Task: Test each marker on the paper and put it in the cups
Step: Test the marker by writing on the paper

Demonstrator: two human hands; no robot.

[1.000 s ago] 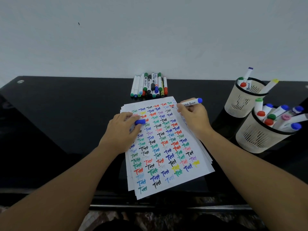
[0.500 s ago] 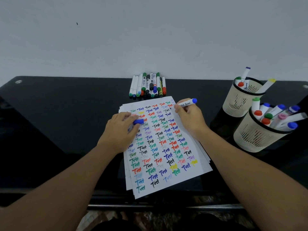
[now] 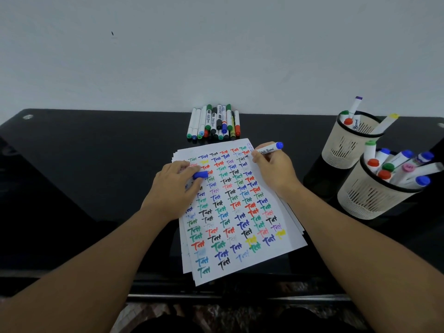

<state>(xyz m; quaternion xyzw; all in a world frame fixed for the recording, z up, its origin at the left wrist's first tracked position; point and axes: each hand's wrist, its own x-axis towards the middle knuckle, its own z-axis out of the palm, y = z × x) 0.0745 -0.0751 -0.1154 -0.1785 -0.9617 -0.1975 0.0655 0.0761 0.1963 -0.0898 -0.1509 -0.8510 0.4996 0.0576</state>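
On the black table [image 3: 96, 164] lies a stack of paper [image 3: 276, 241] covered in coloured test words; the right hand [image 3: 274, 169] grips a blue-ended whiteboard marker [image 3: 269, 149], its tip at the sheet's far right corner; the left hand [image 3: 175, 188] rests on the paper's left edge, pinching the blue cap [image 3: 200, 174]; a row of markers [image 3: 213, 122] lies beyond the paper by the wall; two cups [image 3: 370, 200] holding markers stand at the right.
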